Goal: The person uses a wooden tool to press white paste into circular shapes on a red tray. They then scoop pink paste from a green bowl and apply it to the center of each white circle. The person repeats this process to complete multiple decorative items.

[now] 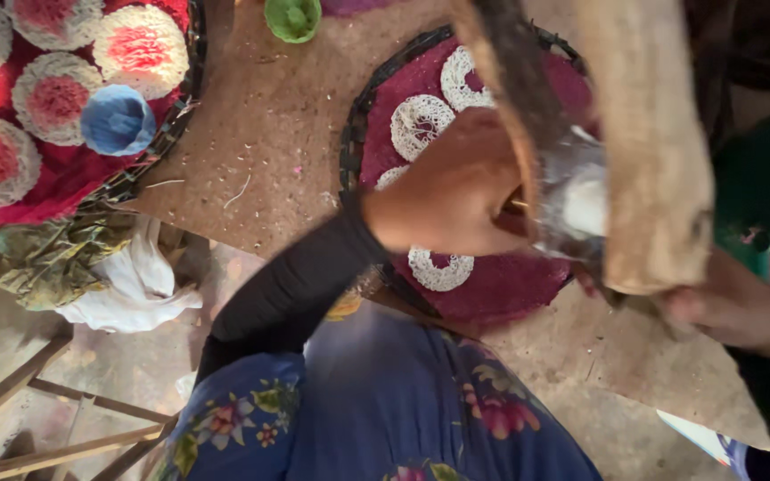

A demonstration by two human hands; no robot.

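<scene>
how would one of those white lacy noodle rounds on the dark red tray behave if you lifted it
Probably floppy and fragile: each white lacy round looks like thin open strands, so it may sag or tear. Likely light for its size, being mostly holes. It lies flat on the red-lined tray, so rolling seems unlikely.
</scene>
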